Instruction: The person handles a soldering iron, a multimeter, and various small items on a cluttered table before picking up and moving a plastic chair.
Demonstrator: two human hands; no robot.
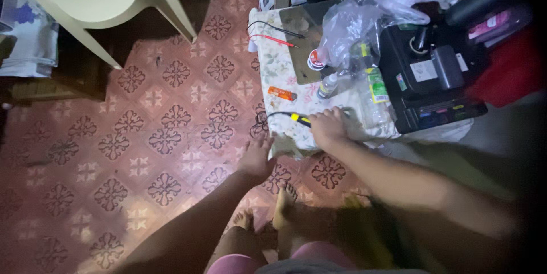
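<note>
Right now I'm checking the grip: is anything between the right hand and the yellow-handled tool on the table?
Nothing visible. The right hand is closed on the yellow-handled tool at the table edge; the left hand hangs beside it, open.

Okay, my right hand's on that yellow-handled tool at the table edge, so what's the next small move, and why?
Probably lift the tool clear of the table first. Your right hand is closed over it at the near edge, its black cord loops off the side, and your left hand hangs open below, holding nothing.
</note>
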